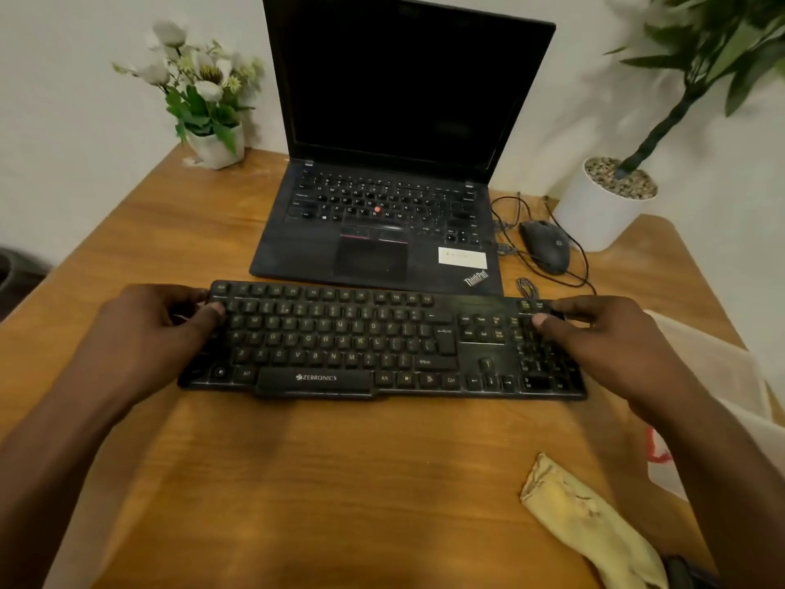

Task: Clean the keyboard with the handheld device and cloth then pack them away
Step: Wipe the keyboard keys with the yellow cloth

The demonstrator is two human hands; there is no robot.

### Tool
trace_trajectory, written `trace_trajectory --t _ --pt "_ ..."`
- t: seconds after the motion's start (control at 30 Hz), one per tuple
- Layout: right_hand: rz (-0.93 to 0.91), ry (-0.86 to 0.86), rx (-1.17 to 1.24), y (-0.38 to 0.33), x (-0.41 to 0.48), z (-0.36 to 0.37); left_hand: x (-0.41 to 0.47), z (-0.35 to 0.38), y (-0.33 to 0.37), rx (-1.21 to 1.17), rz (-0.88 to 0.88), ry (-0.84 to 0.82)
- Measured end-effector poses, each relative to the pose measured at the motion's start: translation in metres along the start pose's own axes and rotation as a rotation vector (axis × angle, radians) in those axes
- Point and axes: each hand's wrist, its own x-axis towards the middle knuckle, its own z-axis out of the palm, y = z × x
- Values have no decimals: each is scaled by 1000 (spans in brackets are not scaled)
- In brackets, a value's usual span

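While yellow cloth (586, 525) lies crumpled at front right of table (297, 482), left hand (157, 333) and right hand (611, 337) grip keyboard (382, 346) by short ends, thumbs on keys. Keyboard sits mid-table, long axis left-right, spacebar edge toward person, function row toward laptop (382, 206) just beyond. Risk: lifting or tilting could drag cable (526, 286) into mouse (546, 246), or bump laptop.

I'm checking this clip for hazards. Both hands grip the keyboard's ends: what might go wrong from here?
The keyboard lies close to the laptop; tilting or lifting it may knock the laptop's front edge.
Loose cables by the mouse run near the keyboard's right back corner and could snag, dragging the mouse.
The cloth lies beside the right forearm, which might sweep it off the table.
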Motion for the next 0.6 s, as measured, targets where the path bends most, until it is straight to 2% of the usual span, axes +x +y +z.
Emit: trace_trajectory --t 0.6 --pt "-16 5 -45 -7 -13 13 32 -2 3 198 30 -35"
